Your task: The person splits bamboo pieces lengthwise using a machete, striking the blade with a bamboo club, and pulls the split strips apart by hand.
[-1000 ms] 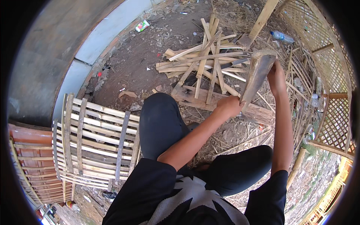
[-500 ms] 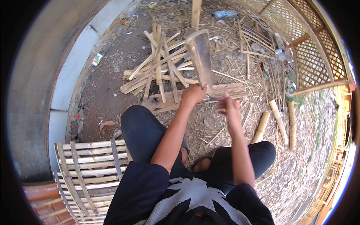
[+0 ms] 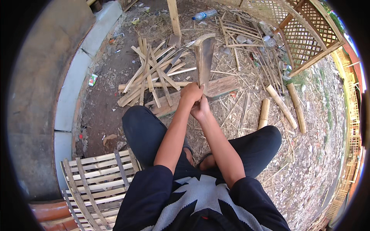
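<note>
One broad, flat, brown-and-tan tapering piece (image 3: pixel 204 59), material uncertain, stands tilted in front of the person, wide end away. Two hands at its narrow end: left hand (image 3: pixel 191 92) closed round it; right hand (image 3: pixel 200 109) curled shut just below, touching the left — fingers partly hidden.

Counts: one thick, weathered wooden plank (image 3: pixel 223 85) on the ground, partly covered by the hands; one heap of pale, flat split-bamboo strips (image 3: pixel 148 79), more than ten, too crossed to number, some lying over the plank's left part. Three round yellowish bamboo lengths (image 3: pixel 281 106) by the right knee, well apart from the heap.

Around: one clear-blue plastic bottle (image 3: pixel 204 15); one upright pale wooden post (image 3: pixel 174 17) beyond the heap; one slatted bamboo rack (image 3: pixel 121 168) lower left; one tan lattice panel (image 3: pixel 310 32) upper right — dry scraps litter the ground.
</note>
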`<state>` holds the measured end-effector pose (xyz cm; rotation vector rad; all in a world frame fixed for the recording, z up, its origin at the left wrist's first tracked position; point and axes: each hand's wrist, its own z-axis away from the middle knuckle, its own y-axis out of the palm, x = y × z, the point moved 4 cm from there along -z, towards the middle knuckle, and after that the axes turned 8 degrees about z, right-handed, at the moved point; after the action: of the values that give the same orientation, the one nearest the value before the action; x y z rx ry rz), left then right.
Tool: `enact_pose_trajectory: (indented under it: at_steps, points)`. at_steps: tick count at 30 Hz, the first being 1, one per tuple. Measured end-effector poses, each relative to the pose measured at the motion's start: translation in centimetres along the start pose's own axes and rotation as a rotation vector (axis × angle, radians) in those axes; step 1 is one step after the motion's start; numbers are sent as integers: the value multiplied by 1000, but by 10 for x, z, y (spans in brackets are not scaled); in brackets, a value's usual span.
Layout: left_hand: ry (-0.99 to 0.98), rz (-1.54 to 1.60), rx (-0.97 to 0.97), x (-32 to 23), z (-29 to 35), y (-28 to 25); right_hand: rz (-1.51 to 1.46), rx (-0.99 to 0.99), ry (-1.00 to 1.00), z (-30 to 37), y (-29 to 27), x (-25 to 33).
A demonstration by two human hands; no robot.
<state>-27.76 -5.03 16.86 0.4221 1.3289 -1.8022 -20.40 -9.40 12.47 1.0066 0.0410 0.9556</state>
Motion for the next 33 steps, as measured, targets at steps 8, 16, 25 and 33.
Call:
enact_pose_trajectory:
  at_steps: [8,16,25,33]
  points:
    - [405,-301,-504,-53,57,16,63,-18,193,81,-71,24]
    - [590,498,-476,-125,78,-6,228,-297,208,137,-215,-6]
    - [733,115,-580,-207,105,-35,503,-488,-126,234,-195,49]
    - [894,36,-661,-234,91,-43,754,-391,-559,265,-168,136]
